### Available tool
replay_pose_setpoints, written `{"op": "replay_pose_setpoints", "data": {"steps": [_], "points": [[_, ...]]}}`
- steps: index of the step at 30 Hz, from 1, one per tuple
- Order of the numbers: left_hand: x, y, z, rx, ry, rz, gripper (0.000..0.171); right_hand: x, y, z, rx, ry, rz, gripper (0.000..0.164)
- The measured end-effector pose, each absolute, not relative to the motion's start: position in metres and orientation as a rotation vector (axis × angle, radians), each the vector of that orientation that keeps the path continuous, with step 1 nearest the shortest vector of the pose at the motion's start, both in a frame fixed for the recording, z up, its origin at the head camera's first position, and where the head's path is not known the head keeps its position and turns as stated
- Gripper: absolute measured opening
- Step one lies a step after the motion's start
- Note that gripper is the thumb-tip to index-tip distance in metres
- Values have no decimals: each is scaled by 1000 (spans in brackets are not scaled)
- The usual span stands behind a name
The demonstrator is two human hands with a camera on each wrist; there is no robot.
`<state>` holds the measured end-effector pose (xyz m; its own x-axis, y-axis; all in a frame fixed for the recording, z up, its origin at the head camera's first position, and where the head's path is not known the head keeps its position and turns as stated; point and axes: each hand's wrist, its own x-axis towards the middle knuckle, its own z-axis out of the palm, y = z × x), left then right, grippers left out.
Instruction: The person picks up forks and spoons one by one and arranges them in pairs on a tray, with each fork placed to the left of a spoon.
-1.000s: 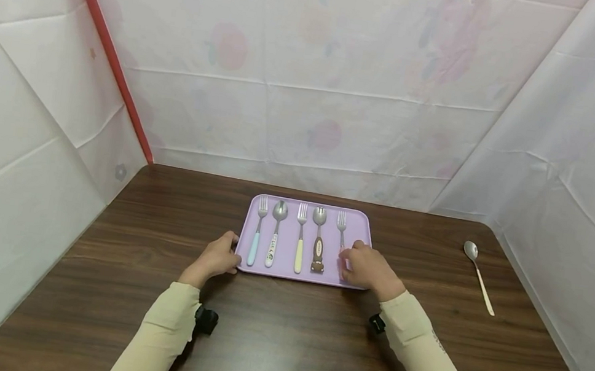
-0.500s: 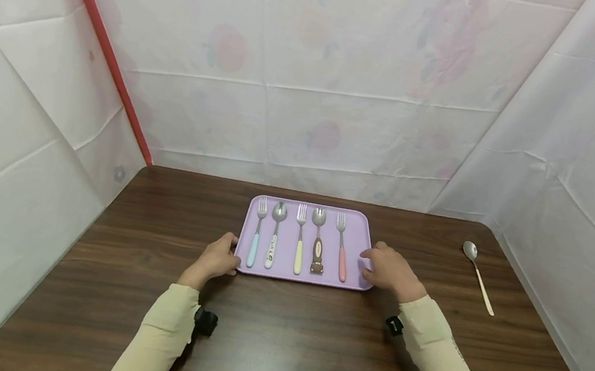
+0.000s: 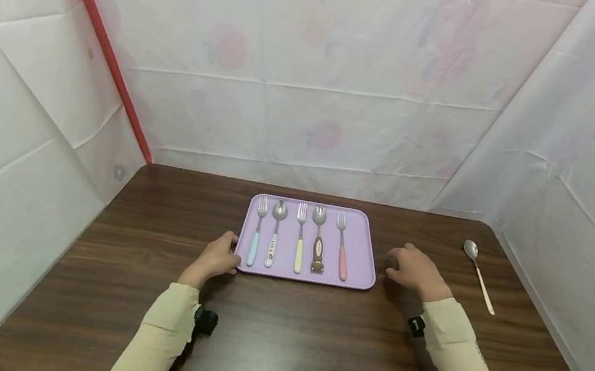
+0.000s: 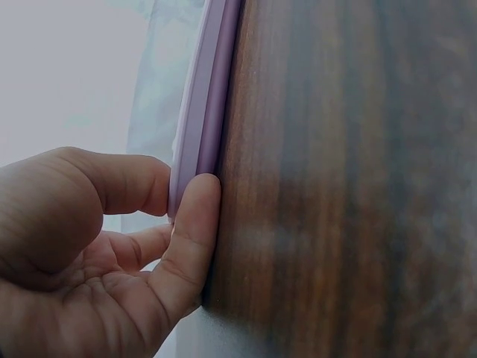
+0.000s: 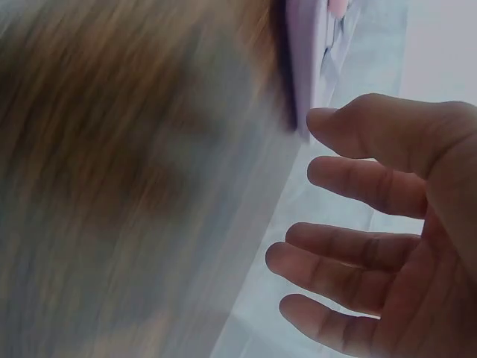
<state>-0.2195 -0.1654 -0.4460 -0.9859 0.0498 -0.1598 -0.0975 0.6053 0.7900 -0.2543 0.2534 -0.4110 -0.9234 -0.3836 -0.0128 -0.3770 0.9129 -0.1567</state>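
Note:
A lilac tray lies on the table, bearing a row of cutlery. From left to right are a blue-handled fork, a spoon with a patterned white handle, a yellow-handled fork, a spoon with a brown bear handle and a pink-handled fork. My left hand grips the tray's left rim; the left wrist view shows thumb and finger pinching that rim. Apart from the tray, just off its right side, my right hand holds nothing, its fingers relaxed and spread.
A spoon with a light gold handle lies on the dark wooden table, right of my right hand. White printed sheets hang behind and at both sides, with a red strip in the left corner.
My right hand has let go of the pink-handled fork and moved right, off the tray and over the table. My left hand has stayed on the tray's left rim.

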Motion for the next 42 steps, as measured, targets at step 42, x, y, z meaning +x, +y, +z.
{"op": "replay_pose_setpoints", "data": {"steps": [42], "points": [[-221, -165, -448, -40, 2680, 1304, 43, -250, 369, -414, -149, 3005, -254, 44]]}}
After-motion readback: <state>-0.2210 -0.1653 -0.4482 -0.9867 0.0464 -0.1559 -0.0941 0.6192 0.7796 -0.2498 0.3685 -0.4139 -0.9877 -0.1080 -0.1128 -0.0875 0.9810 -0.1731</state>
